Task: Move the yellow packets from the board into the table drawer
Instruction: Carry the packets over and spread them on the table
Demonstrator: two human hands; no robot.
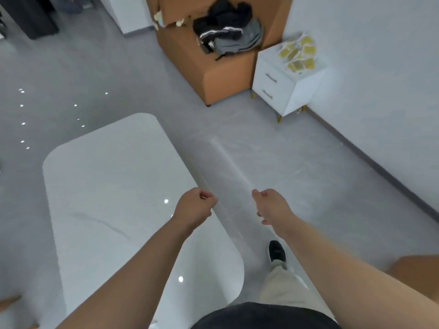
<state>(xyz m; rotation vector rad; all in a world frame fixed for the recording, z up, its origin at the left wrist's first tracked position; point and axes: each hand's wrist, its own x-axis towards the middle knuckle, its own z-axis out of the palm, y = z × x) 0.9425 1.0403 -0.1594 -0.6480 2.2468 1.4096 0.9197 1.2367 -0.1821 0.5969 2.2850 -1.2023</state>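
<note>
Presently both hands are empty. The left hand is curled into a loose fist, and the right hand has its fingers curled under and the thumb forward. Neither touches anything. Both arms reach ahead over the edge of a glossy table, which I judge to be a walking posture with no grasp begun.

The packets lie well apart from the hands, across the floor on top of a white cabinet beside the sofa. I cannot tell a separate board from the cabinet top.

The packets lie flat, overlapping and fanned at mixed angles, so they share no long axis or heading. Both drawers look closed, so one needs opening before loading. In my judgement, the task proper has not yet started.
</note>
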